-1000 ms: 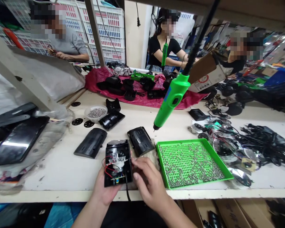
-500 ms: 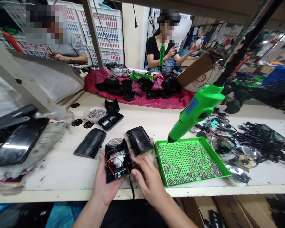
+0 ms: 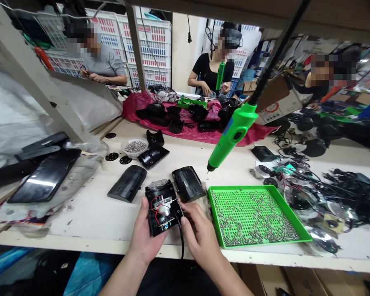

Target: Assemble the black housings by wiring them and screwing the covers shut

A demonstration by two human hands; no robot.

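Note:
A black plastic housing (image 3: 159, 222), its inside facing up with red wires, a white part and a small board, rests in my left hand (image 3: 146, 232), which grips it from the left and below. My right hand (image 3: 200, 230) pinches the housing's right edge, close to where a black cable (image 3: 181, 242) hangs down. Just behind lie two black curved covers, one (image 3: 128, 183) to the left and another (image 3: 188, 183) to the right. A green electric screwdriver (image 3: 231, 137) hangs above the table, tip down, apart from both hands.
At right stands a green tray (image 3: 306, 238) of screws. A white bowl (image 3: 125, 148) of small metal parts sits behind the covers. Cables (image 3: 348, 193) and shiny discs crowd the far right. A slanted post (image 3: 49, 90) rises at left. Several people work beyond the table.
The view has shifted left, so the scene sits further right. The screwdriver has swung left relative to the tray. Both hands keep hold of the housing, and another person shows at right.

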